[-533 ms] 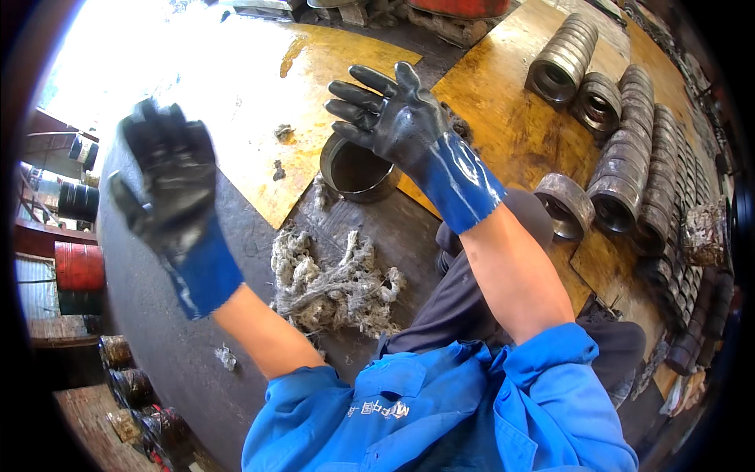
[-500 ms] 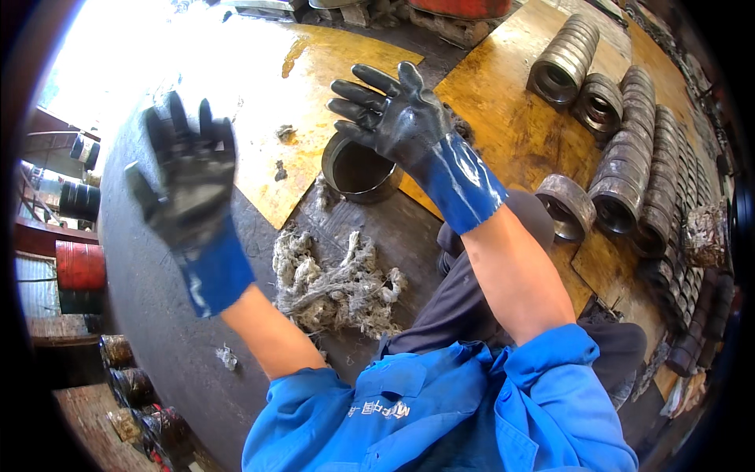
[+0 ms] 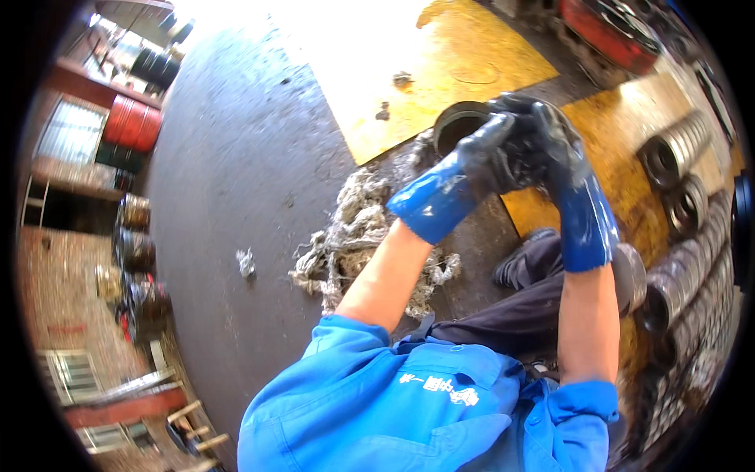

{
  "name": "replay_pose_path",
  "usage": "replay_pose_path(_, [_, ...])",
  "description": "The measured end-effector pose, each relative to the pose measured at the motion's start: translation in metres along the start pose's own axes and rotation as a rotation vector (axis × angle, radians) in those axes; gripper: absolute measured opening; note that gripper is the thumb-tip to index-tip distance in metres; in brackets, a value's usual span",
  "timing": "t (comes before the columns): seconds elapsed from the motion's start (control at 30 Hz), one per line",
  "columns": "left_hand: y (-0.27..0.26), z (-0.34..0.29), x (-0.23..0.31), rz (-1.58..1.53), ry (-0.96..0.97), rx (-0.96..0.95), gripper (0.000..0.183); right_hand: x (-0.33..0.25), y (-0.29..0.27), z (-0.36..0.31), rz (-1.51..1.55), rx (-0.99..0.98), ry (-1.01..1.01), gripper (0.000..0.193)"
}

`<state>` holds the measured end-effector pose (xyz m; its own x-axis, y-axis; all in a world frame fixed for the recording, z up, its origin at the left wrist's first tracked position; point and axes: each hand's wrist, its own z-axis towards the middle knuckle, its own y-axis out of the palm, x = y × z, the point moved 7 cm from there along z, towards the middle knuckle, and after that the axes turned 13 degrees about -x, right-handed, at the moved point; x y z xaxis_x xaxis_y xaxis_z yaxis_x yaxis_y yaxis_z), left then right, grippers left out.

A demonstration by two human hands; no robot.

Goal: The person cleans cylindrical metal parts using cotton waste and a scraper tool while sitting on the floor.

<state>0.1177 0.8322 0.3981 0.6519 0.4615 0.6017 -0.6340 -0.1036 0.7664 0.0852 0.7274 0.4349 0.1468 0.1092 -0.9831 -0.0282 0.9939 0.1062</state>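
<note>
Gloves [image 3: 436, 197] cover the left hand [image 3: 494, 149] and the right hand [image 3: 554, 141], which meet just beside a metal cylinder [image 3: 447, 122] on the floor [image 3: 228, 181]; whether either grip is closed cannot be told. Grey rags [image 3: 346, 244] lie near the left forearm [image 3: 385, 275].

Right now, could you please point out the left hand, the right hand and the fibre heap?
Left hand [image 3: 492, 155]: head view, on its black-gloved middle.
Right hand [image 3: 560, 144]: head view, on its black-gloved middle.
Fibre heap [image 3: 359, 214]: head view, on its tangled upper part.
</note>
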Motion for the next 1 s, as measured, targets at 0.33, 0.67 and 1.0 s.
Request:
replay_pose_path(0.33, [-0.083,-0.04,-0.002,-0.17,-0.036,0.413,0.035,0.071,0.021,0.028,-0.079,-0.198,0.059,0.069])
replay_pose_path(0.67, [-0.279,-0.374,0.05,0.823,-0.805,1.157,0.089,0.078,-0.019,0.026,0.43,0.448,0.18,0.066])
replay_pose_path(1.0, [-0.221,-0.427,0.035,0.991,-0.416,1.213,0.034,0.096,-0.001,0.023,0.344,0.323,0.293,0.071])
